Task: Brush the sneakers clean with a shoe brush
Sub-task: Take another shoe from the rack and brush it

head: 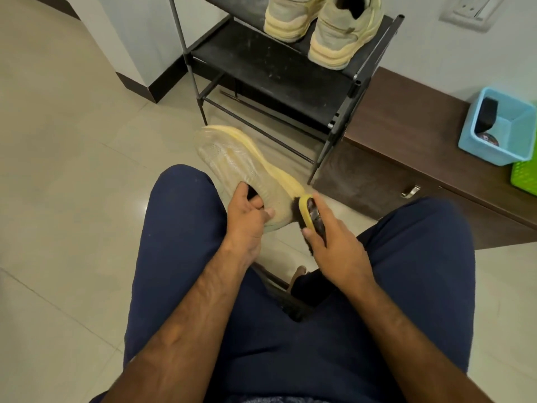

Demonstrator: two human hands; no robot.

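A pale beige sneaker (232, 161) with a yellowish sole is held out above my knees, toe pointing away. My left hand (247, 216) grips it at the heel opening, fingers curled into the collar. My right hand (334, 245) holds a shoe brush (309, 212) with a yellow rim and dark bristles. The bristles press against the sneaker's right side near the heel. Two more pale sneakers (322, 27) stand on the black shoe rack (261, 62) ahead.
A low brown cabinet (406, 158) runs along the right wall, carrying a blue plastic bin (520, 135) and a green basket (524, 177). Pale floor tiles (72, 170) spread to the left. My legs in dark blue shorts fill the lower frame.
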